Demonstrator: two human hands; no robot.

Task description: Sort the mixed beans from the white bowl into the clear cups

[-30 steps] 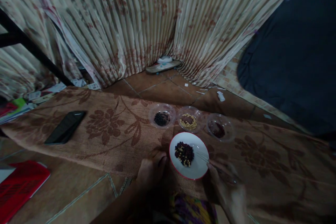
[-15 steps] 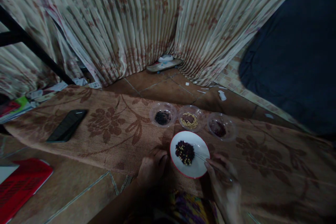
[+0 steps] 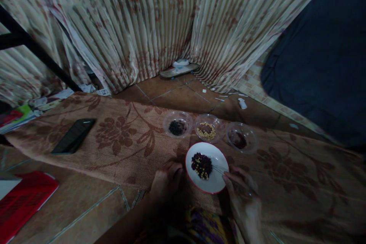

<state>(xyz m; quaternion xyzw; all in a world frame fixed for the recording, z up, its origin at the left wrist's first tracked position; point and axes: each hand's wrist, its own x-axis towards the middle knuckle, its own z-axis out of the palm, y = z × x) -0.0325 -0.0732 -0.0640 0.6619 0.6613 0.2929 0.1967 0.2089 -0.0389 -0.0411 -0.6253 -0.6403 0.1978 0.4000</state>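
A white plate (image 3: 197, 183) with a red rim rests on the cloth in front of me, bearing a heap of mixed dark and yellow beans (image 3: 201, 166). My right hand (image 3: 243, 188) is at the plate's right edge, its fingers closed on thin metal tweezers (image 3: 219, 169) whose tips reach the heap. To the left of the plate my left hand (image 3: 167, 179) lies on the cloth with curled fingers, and I see nothing in it. Behind the plate stand three clear plastic bowls: one with black beans (image 3: 176, 127), one with yellow beans (image 3: 206, 131), one with dark red beans (image 3: 239, 140).
A patterned brown cloth (image 3: 134, 160) covers the narrow table. A black phone (image 3: 74, 136) lies on its left part. Beyond are striped curtains (image 3: 160, 19), a skateboard (image 3: 180, 70) and small white scraps on the tiled floor. A red bag (image 3: 31, 198) is at lower left.
Almost nothing differs. Both hands, the tweezers and the beans keep their places, and the view shifts very slightly.
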